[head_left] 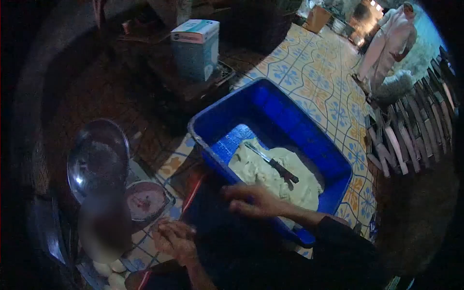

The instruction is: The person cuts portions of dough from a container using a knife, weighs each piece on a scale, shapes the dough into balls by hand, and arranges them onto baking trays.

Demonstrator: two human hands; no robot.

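Observation:
A large mass of pale dough (295,166) lies in a blue plastic tub (314,125). Across the dough rests a knife (278,166) with a dark handle and a flat blade. My right hand (253,200) is open over the tub's near edge, fingers stretched toward the left. Whether it touches the rim I cannot tell. My left hand (176,241) is lower left, outside the tub, with its fingers curled in; anything inside them is hidden. Beyond it stands a weighing scale with a round dial (145,200) and a shiny metal pan (99,159).
Several pale dough pieces (116,278) sit at lower left, beside a blurred patch. A box (195,50) stands on a dark surface behind the tub. Split wood (411,130) is stacked at right on the patterned tile floor (309,72). Another person (389,46) stands at the far right.

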